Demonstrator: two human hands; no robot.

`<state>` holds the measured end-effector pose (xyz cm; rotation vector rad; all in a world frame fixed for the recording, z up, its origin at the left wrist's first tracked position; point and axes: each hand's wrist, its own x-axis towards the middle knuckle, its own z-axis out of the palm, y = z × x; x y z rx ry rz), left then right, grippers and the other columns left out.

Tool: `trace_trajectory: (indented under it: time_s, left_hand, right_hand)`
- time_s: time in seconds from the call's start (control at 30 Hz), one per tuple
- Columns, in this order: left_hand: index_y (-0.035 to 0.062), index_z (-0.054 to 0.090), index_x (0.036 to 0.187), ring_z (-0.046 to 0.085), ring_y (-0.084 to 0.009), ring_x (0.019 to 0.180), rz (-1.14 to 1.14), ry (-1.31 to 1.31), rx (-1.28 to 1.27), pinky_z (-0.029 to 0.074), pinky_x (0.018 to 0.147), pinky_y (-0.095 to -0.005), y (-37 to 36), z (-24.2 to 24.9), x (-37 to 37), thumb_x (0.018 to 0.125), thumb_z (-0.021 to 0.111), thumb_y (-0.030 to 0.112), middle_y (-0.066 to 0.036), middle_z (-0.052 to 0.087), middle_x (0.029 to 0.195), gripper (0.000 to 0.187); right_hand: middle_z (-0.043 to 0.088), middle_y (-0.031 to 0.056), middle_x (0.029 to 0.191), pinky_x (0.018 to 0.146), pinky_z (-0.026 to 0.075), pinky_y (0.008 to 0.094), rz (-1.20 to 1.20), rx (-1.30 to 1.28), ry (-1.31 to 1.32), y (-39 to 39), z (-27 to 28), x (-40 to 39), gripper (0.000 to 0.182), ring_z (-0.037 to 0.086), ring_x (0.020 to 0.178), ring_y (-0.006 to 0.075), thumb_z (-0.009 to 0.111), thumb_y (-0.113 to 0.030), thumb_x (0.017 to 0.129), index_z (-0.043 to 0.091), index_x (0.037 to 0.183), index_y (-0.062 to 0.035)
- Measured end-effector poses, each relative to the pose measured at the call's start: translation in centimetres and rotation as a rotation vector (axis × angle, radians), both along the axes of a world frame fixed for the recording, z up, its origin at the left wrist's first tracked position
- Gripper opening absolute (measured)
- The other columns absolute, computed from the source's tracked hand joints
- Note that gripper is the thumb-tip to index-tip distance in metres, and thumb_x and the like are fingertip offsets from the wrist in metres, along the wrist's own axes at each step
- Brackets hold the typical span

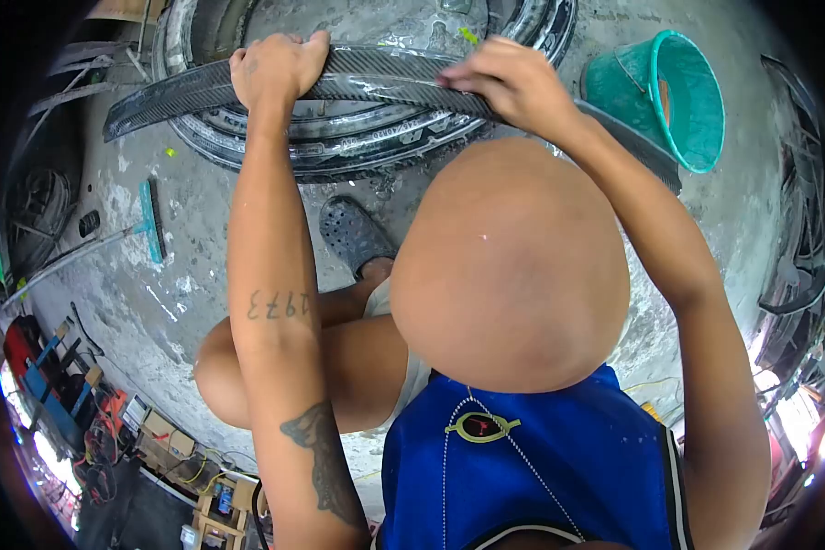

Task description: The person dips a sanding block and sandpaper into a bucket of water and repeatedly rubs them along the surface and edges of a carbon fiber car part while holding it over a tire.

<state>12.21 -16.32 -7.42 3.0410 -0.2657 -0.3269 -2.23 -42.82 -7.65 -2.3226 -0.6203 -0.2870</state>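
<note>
A long, curved black strip with a carbon-fibre weave (371, 85) lies across the tyre (339, 149) in front of me. It looks wet and shiny, and its right end passes behind my right forearm. My left hand (277, 70) is closed over the strip left of its middle, with the thumb along the near side. On the strip's right half, my right hand (513, 84) has its fingers curled and pressed together against the surface. This hand is slightly blurred, and anything under its fingertips is hidden.
A teal bucket (655, 96) stands tilted at the right, something brownish inside. A teal-headed squeegee or broom (151, 222) lies on the wet, stained concrete floor (179, 293) at left. Dark curved parts (807, 202) line the right edge. Tools and wooden crates (229, 513) fill the lower left.
</note>
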Motion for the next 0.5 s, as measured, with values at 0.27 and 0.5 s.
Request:
trace_trajectory:
  time_s: [0.27, 0.5]
  left_hand:
    - [0.0119, 0.078, 0.11, 0.064, -0.0284, 0.117, 0.006, 0.045, 0.041, 0.031, 0.114, -0.0389, -0.3, 0.4, 0.2, 0.083, 0.048, 0.054, -0.018, 0.072, 0.116, 0.059]
    - [0.0111, 0.079, 0.11, 0.062, -0.0277, 0.119, 0.027, -0.05, -0.027, 0.03, 0.115, -0.038, 0.2, -0.9, 0.1, 0.084, 0.047, 0.054, -0.018, 0.072, 0.117, 0.059]
  right_hand:
    - [0.072, 0.009, 0.085, 0.077, 0.052, 0.0369, -0.242, -0.103, 0.118, -3.9, 1.0, -4.2, 0.016, 0.066, 0.081, 0.0276, 0.07, -0.001, 0.082, 0.076, 0.096, -0.0059]
    - [0.071, 0.0108, 0.086, 0.08, 0.052, 0.0382, -0.021, -0.022, 0.055, -3.5, 1.0, -2.2, 0.015, 0.065, 0.084, 0.0287, 0.069, -0.001, 0.082, 0.074, 0.096, -0.0058]
